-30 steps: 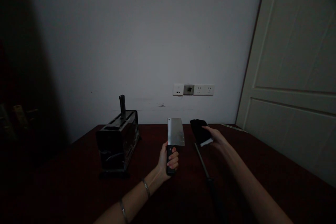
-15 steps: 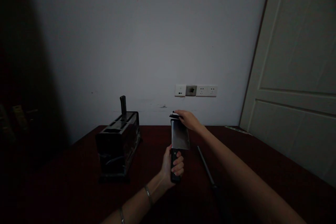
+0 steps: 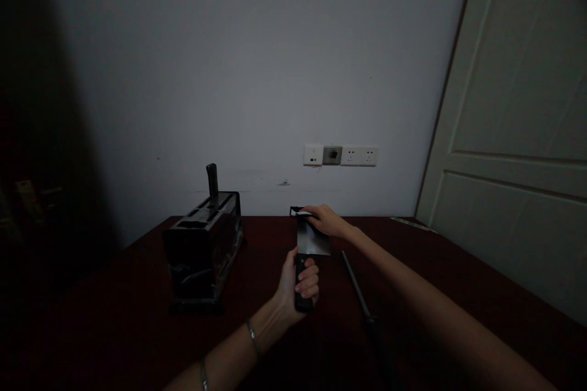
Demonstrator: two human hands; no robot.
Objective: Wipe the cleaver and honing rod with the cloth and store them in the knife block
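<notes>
Cleaver (image 3: 313, 242), head view: over the dark red table (image 3: 268, 238), blade pointing away from you. Your left hand (image 3: 293, 288) has its fingers clamped round the black handle, just below the blade. Your right hand (image 3: 326, 220) spans the blade's far end, fingers closed on a dark cloth-like piece (image 3: 298, 211). Metal rod (image 3: 355, 284) lies just right; slotted block (image 3: 202, 250) stands left.

A dimly lit, pale wall (image 3: 238, 73) with 4 plates (image 3: 332, 155) in a row, 1 grey, and a dark scuff (image 3: 283, 183) lower down rises at the far edge of a dark red table (image 3: 266, 235), a panelled door (image 3: 518, 104) stands beyond the right edge, and deep shadow lies past the left.
</notes>
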